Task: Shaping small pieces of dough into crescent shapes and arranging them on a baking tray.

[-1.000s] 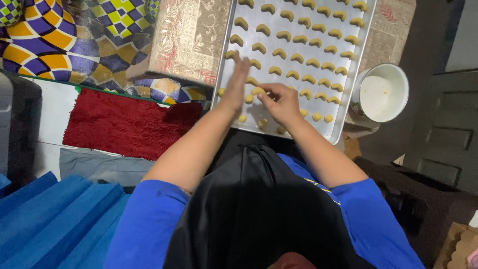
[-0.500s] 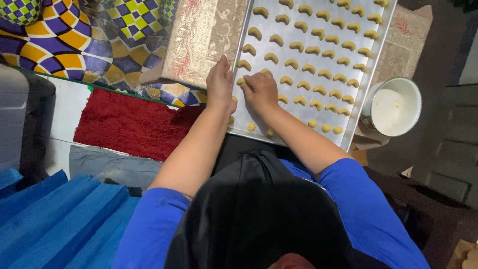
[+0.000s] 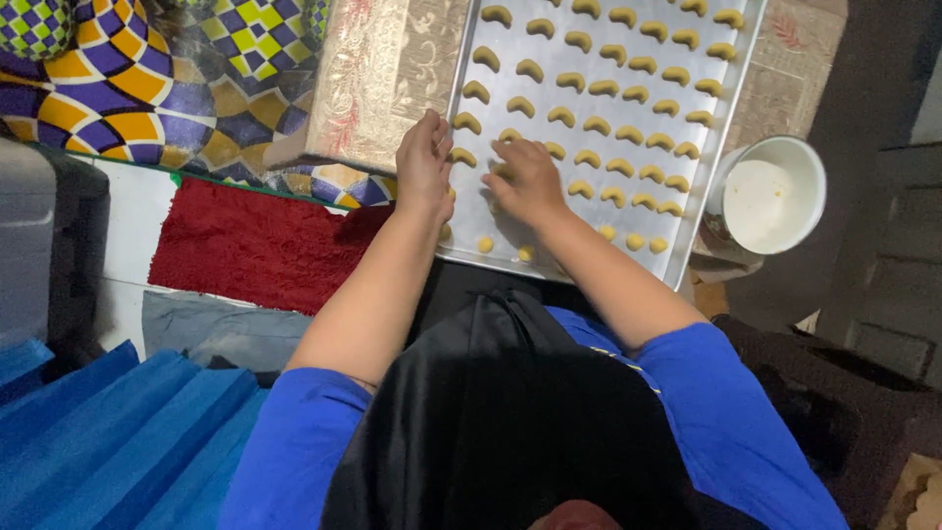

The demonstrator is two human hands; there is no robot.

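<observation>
Crescent dough pieces (image 3: 589,93) fill baking tray (image 3: 461,250); near edge sparse. Left hand (image 3: 424,162) and right hand (image 3: 525,180) rest flat, fingers loose, gripping nothing.

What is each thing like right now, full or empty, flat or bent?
Tray: flat, nearly full of dough pieces.
Crescents: bent, in neat rows.
Small round pieces: unbent, along the near edge.
Bowl: upright, looks nearly empty.
Red mat: lying flat.
Left hand: on the tray's near left edge.
Right hand: fingers spread on the dough.
</observation>
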